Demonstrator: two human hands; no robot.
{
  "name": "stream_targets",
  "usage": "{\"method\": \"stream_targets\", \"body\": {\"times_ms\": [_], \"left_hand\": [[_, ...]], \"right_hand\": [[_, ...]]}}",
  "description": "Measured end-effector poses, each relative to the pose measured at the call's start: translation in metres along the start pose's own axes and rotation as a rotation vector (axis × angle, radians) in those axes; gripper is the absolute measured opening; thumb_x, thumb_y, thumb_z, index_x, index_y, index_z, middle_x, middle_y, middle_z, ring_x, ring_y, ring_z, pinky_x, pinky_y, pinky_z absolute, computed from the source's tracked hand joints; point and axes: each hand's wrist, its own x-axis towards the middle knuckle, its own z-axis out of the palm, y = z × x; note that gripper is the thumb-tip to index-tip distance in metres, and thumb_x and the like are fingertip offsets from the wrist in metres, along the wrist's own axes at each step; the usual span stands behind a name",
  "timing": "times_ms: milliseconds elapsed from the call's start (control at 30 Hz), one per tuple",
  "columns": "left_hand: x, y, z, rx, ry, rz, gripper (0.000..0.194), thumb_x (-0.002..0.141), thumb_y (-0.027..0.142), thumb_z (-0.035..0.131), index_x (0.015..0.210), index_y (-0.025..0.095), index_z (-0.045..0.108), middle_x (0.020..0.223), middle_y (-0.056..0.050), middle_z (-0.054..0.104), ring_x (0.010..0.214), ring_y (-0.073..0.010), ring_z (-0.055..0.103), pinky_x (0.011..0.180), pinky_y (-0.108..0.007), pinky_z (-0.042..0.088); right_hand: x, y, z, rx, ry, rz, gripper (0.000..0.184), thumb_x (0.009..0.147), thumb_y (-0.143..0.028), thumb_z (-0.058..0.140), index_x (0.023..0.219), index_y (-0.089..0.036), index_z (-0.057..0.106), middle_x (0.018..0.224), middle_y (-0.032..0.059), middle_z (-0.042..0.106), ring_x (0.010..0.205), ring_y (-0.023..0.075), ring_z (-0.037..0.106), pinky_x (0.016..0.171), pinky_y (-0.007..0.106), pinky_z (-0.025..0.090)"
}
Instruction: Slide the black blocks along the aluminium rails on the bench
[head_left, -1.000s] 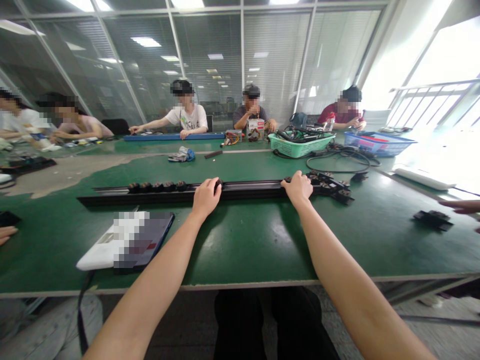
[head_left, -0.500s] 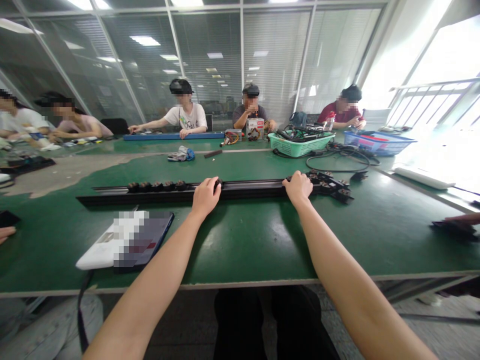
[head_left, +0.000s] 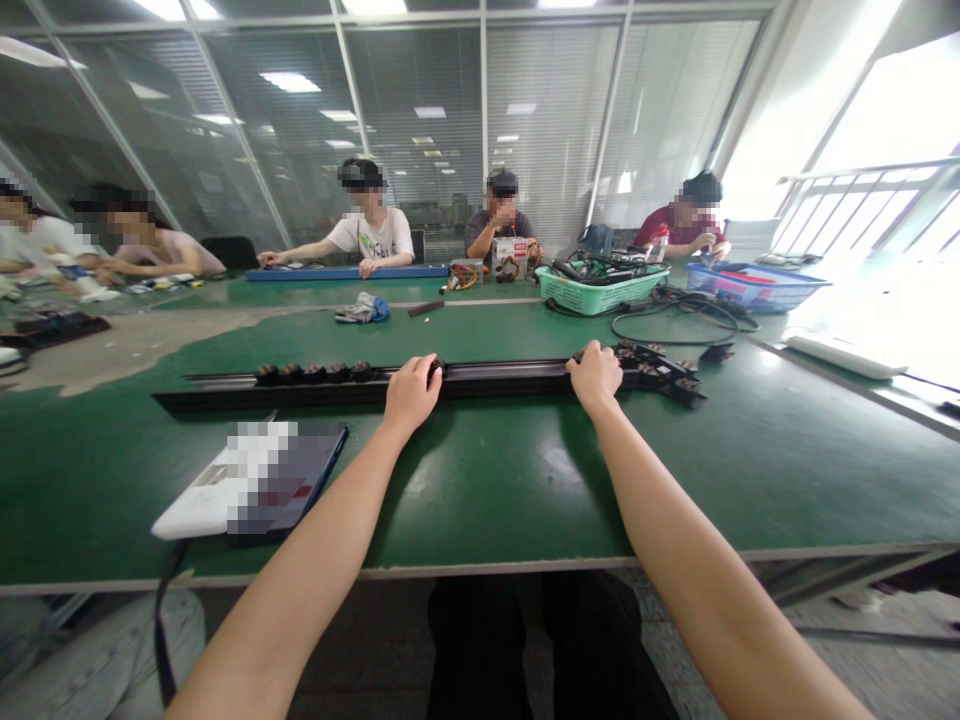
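left hand [head_left: 412,395] and right hand [head_left: 598,375] reach forward, palms down, apart, gripping black rail [head_left: 510,385]

The long rail [head_left: 510,383] is black, the tabletop [head_left: 487,480] green.

A green basket [head_left: 600,297] is holding black cords [head_left: 611,269], and a blue basket [head_left: 769,296] is sitting near it. A gray and blue cloth [head_left: 363,308] is lying on the green table [head_left: 495,490]. Across the table, a person in a white shirt [head_left: 381,236] is touching a long blue bar [head_left: 337,273].
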Motion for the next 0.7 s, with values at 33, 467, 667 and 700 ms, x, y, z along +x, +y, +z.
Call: {"method": "stream_targets", "body": {"times_ms": [33, 467, 667, 700], "left_hand": [[-0.0001, 0.0002, -0.0002, 0.0, -0.002, -0.001, 0.043, 0.105, 0.031, 0.044, 0.138, 0.013, 0.065, 0.135, -0.015, 0.07, 0.123, -0.0308, 0.066, 0.108, -0.044, 0.052], [0.0, -0.0009, 0.0004, -0.002, 0.006, -0.002, 0.042, 0.105, 0.032, 0.044, 0.137, 0.014, 0.066, 0.135, -0.014, 0.07, 0.122, -0.0302, 0.067, 0.108, -0.042, 0.052], [0.0001, -0.0011, 0.0004, -0.011, 0.011, 0.003, 0.042, 0.105, 0.032, 0.044, 0.137, 0.016, 0.066, 0.134, -0.014, 0.07, 0.122, -0.0292, 0.067, 0.108, -0.042, 0.051], [0.0002, -0.001, 0.0004, -0.011, 0.008, 0.002, 0.041, 0.105, 0.032, 0.044, 0.137, 0.016, 0.066, 0.134, -0.014, 0.07, 0.123, -0.0291, 0.067, 0.108, -0.042, 0.051]], "right_hand": [[-0.0001, 0.0002, 0.0001, 0.005, -0.001, -0.001, 0.033, 0.1, -0.03, 0.059, 0.128, -0.013, 0.06, 0.134, 0.0212, 0.062, 0.126, 0.034, 0.061, 0.099, 0.042, 0.049], [-0.0003, 0.0024, -0.0033, 0.03, -0.016, 0.015, 0.031, 0.101, -0.028, 0.056, 0.128, -0.015, 0.06, 0.135, 0.0219, 0.058, 0.124, 0.033, 0.061, 0.096, 0.04, 0.051], [0.0031, 0.0042, -0.0027, -0.024, -0.018, 0.01, 0.033, 0.1, -0.032, 0.058, 0.127, -0.014, 0.06, 0.133, 0.0221, 0.06, 0.124, 0.0325, 0.061, 0.098, 0.041, 0.049], [0.0039, 0.0048, -0.0029, -0.022, -0.029, 0.008, 0.033, 0.1, -0.032, 0.058, 0.128, -0.014, 0.06, 0.133, 0.0219, 0.061, 0.125, 0.0323, 0.061, 0.098, 0.041, 0.049]]}}
